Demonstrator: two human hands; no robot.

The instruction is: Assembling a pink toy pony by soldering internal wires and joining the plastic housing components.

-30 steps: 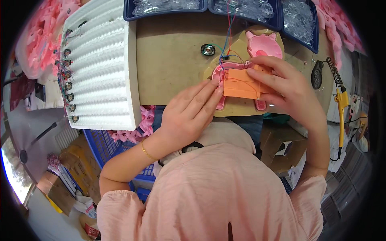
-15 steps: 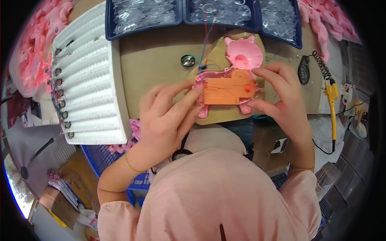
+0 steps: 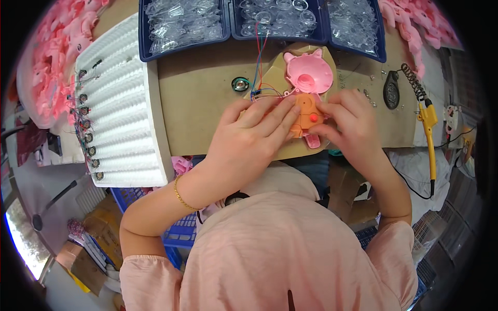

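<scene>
Left hand (image 3: pixel 254 136) flat across the orange box (image 3: pixel 307 110) over the pink shell (image 3: pixel 317 67); right hand (image 3: pixel 353 122) curls at its right end, grip unclear; best press evenly, far-left wires (image 3: pixel 259 61) unpinched.

At the table (image 3: pixel 199 111), we are spanning the casing (image 3: pixel 310 110), left hand (image 3: pixel 254 130) over its left part, right hand (image 3: pixel 353 120) at its right end. We are facing bins (image 3: pixel 280 39) behind it, with the speaker (image 3: pixel 240 84) and, farther out, the foam tray (image 3: pixel 122 111) lying left, the soldering iron (image 3: pixel 429 120) right.
</scene>
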